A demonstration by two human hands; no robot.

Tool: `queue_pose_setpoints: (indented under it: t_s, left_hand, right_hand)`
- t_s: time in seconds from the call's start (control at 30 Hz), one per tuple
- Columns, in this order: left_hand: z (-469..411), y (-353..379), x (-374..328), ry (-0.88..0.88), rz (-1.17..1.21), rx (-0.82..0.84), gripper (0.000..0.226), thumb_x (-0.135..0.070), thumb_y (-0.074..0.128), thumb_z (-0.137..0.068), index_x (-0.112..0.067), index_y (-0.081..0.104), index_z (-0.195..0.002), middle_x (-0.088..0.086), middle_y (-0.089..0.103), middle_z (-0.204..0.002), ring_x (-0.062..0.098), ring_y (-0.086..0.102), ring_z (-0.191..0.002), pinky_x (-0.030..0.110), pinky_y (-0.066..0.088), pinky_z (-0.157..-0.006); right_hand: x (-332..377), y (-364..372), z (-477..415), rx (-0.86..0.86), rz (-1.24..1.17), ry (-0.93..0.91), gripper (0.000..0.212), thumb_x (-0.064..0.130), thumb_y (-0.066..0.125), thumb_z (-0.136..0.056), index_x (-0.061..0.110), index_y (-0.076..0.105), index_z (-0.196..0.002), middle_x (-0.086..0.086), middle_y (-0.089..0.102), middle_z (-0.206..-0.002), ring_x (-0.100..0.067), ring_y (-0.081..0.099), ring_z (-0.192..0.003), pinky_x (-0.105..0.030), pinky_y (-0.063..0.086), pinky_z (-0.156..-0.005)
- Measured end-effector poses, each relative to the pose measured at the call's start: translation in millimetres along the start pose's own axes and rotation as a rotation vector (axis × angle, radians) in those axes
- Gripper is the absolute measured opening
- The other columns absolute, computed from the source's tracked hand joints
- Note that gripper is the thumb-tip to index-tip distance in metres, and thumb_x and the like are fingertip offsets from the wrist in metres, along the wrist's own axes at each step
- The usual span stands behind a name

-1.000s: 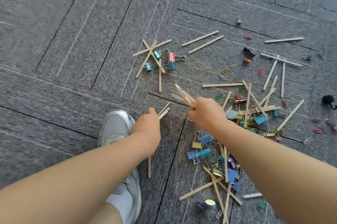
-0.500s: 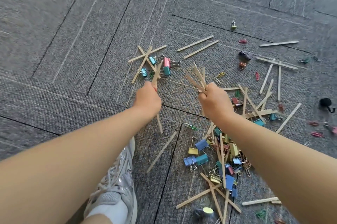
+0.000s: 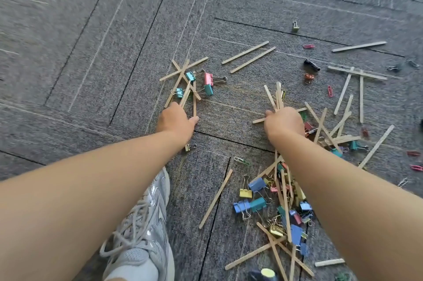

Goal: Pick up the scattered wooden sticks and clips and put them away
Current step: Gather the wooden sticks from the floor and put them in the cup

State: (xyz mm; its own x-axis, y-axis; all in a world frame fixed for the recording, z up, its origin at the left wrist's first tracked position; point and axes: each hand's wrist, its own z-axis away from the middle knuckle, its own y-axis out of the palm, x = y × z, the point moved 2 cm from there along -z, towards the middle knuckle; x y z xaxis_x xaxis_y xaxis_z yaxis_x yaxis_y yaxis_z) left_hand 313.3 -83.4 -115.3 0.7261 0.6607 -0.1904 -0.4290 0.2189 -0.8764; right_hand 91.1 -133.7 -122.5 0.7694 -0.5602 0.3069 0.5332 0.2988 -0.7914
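Observation:
Wooden sticks and coloured binder clips lie scattered over grey carpet. My right hand [image 3: 283, 121] grips a bundle of sticks [image 3: 274, 97] that fans upward from the fist. My left hand [image 3: 176, 121] is low at the near end of a small cluster of crossed sticks [image 3: 180, 74] with teal and pink clips [image 3: 207, 84]; it holds a stick or two that point up from the fingers. A dense pile of clips and sticks [image 3: 280, 209] sits under my right forearm. A single stick [image 3: 216, 198] lies between my arms. Two parallel sticks [image 3: 248, 55] lie farther out.
My grey sneaker [image 3: 142, 230] stands at the bottom, just left of the lone stick. More sticks [image 3: 359, 76] and small paper clips [image 3: 329, 90] spread to the right. A black object [image 3: 310, 65] lies near the far sticks. No container is in view.
Both hands have moved forward, away from me, over the last second. My left hand has reached the crossed-stick cluster; my right hand still carries its bundle.

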Motion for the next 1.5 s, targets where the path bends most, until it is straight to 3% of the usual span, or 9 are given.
queue_pose_setpoints:
  t_s: [0.27, 0.4, 0.53, 0.67, 0.8, 0.97, 1.07, 1.4, 1.5]
  left_hand:
    - [28, 14, -22, 0.168, -0.098, 0.23, 0.015, -0.017, 0.059, -0.082, -0.003, 0.057, -0.076, 0.004, 0.052, -0.063, 0.02, 0.049, -0.061, 0.024, 0.035, -0.045]
    - [66, 25, -26, 0.322, -0.286, 0.384, 0.017, -0.009, 0.045, -0.087, -0.001, 0.055, -0.076, 0.013, 0.063, -0.087, 0.024, 0.052, -0.068, 0.026, 0.037, -0.052]
    - [97, 31, -30, 0.284, 0.006, 0.385, 0.016, -0.01, 0.039, -0.09, -0.003, 0.052, -0.084, 0.01, 0.057, -0.083, 0.025, 0.047, -0.07, 0.031, 0.039, -0.059]
    - [124, 51, -29, 0.324, 0.033, 0.44, 0.016, -0.018, 0.053, -0.09, -0.007, 0.044, -0.099, 0.01, 0.056, -0.089, 0.02, 0.052, -0.067, 0.029, 0.041, -0.05]
    - [133, 61, -21, 0.328, -0.135, 0.432, 0.055, -0.036, 0.072, -0.081, -0.007, 0.04, -0.114, 0.011, 0.054, -0.102, 0.026, 0.059, -0.087, 0.032, 0.046, -0.064]
    - [123, 63, 2, 0.396, -0.14, 0.414, 0.013, -0.021, 0.059, -0.093, -0.011, 0.051, -0.09, 0.001, 0.051, -0.074, 0.017, 0.051, -0.066, 0.031, 0.041, -0.056]
    - [120, 61, 18, 0.404, -0.125, 0.411, 0.026, -0.027, 0.06, -0.092, -0.018, 0.042, -0.076, 0.001, 0.052, -0.073, 0.015, 0.049, -0.063, 0.03, 0.039, -0.057]
    - [118, 55, 8, 0.489, -0.214, 0.465, 0.012, -0.022, 0.044, -0.094, -0.014, 0.047, -0.085, 0.006, 0.054, -0.079, 0.019, 0.051, -0.065, 0.029, 0.038, -0.051]
    - [124, 53, 6, 0.55, -0.181, 0.457, 0.034, -0.041, 0.038, -0.098, -0.016, 0.049, -0.078, 0.003, 0.057, -0.072, 0.016, 0.049, -0.056, 0.027, 0.04, -0.048]
  right_hand:
    - [-29, -16, 42, 0.116, -0.157, -0.017, 0.023, 0.026, 0.049, -0.088, 0.007, 0.06, -0.081, -0.002, 0.054, -0.065, -0.018, 0.048, -0.055, -0.026, 0.03, -0.047]
    - [-44, -50, 56, 0.016, -0.085, -0.032, 0.028, 0.031, 0.042, -0.091, 0.011, 0.059, -0.083, -0.002, 0.057, -0.068, -0.017, 0.05, -0.058, -0.026, 0.03, -0.049]
    - [-58, -73, 77, -0.023, -0.244, -0.019, 0.027, 0.029, 0.04, -0.095, 0.013, 0.052, -0.078, -0.002, 0.053, -0.07, -0.016, 0.044, -0.056, -0.028, 0.03, -0.048]
    - [-74, -73, 87, 0.085, -0.415, 0.011, 0.014, 0.019, 0.037, -0.097, 0.014, 0.045, -0.107, -0.007, 0.057, -0.091, -0.019, 0.059, -0.06, -0.032, 0.047, -0.049]
    - [-97, -50, 87, 0.164, -0.186, 0.023, 0.018, 0.014, 0.035, -0.096, 0.008, 0.043, -0.112, -0.01, 0.054, -0.093, -0.019, 0.049, -0.062, -0.035, 0.042, -0.052]
    - [-113, -3, 112, 0.299, 0.052, 0.043, 0.028, 0.029, 0.056, -0.093, 0.007, 0.045, -0.106, -0.009, 0.059, -0.091, -0.026, 0.059, -0.076, -0.038, 0.049, -0.061]
    - [-121, 12, 128, 0.244, 0.251, -0.011, 0.021, 0.024, 0.057, -0.093, 0.008, 0.047, -0.103, -0.01, 0.062, -0.099, -0.03, 0.061, -0.089, -0.033, 0.045, -0.064]
    - [-129, -9, 121, 0.246, 0.054, -0.172, 0.018, 0.021, 0.046, -0.089, 0.019, 0.044, -0.071, -0.006, 0.057, -0.075, -0.024, 0.05, -0.063, -0.033, 0.043, -0.055]
    - [-135, -14, 118, 0.263, 0.063, -0.224, 0.027, 0.022, 0.044, -0.091, 0.02, 0.042, -0.064, -0.003, 0.054, -0.068, -0.021, 0.045, -0.058, -0.033, 0.041, -0.054]
